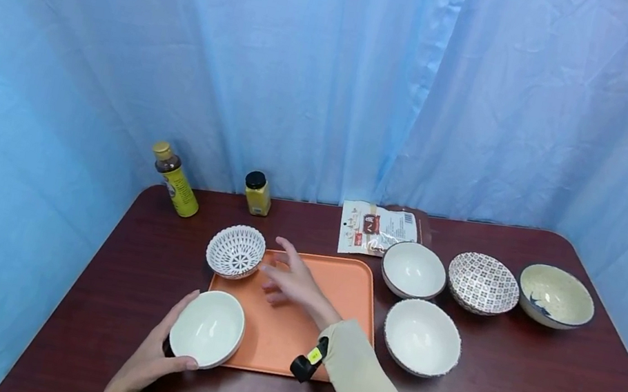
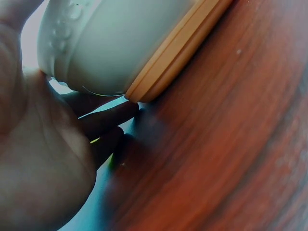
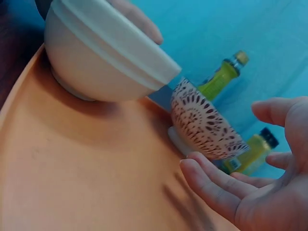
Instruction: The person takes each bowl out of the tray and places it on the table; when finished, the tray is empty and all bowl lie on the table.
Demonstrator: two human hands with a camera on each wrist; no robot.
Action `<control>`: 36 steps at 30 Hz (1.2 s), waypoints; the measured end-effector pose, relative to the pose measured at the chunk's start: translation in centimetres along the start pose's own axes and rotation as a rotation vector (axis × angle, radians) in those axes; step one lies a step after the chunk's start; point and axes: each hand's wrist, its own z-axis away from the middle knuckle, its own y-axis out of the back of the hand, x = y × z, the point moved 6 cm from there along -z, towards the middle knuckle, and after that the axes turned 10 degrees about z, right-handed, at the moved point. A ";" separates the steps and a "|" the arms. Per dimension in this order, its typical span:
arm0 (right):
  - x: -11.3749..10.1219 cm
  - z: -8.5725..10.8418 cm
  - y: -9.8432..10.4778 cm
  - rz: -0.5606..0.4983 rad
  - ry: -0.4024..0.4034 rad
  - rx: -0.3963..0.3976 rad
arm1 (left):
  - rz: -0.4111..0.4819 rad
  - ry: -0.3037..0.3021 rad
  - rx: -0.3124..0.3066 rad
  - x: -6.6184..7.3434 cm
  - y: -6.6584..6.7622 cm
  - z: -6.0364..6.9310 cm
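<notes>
My left hand holds a plain white bowl by its left side, the thumb at the front of the rim and the fingers around the far side. This bowl sits over the front left corner of an orange tray. Raised embossing marks the bowl's outer wall in the left wrist view. Over the tray, my right hand is spread with nothing in its grasp. Its fingertips are close to a small black-and-white patterned bowl with a scalloped rim, at the tray's back left corner.
Right of the tray are a dark-rimmed white bowl, a rough-edged white bowl, a grid-patterned bowl and a cream bowl. Behind stand a yellow-labelled bottle, a black-capped jar and a food packet.
</notes>
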 end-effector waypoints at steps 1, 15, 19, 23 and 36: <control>0.1 -0.3 -0.2 -0.004 -0.004 -0.002 | -0.001 -0.001 0.000 0.0 0.0 0.0; 0.7 -2.9 -1.9 -0.034 -0.006 -0.055 | 0.014 -0.051 -0.004 0.9 -0.1 0.1; 0.7 -3.1 -2.2 -0.053 -0.009 -0.066 | 0.025 -0.048 -0.012 0.7 -0.2 0.1; 0.6 -3.3 -2.6 -0.069 0.001 -0.085 | 0.037 -0.035 -0.006 0.3 -0.2 0.0; 0.4 -4.1 -3.4 -0.177 0.014 -0.080 | 0.029 -0.023 -0.010 0.2 -0.1 0.0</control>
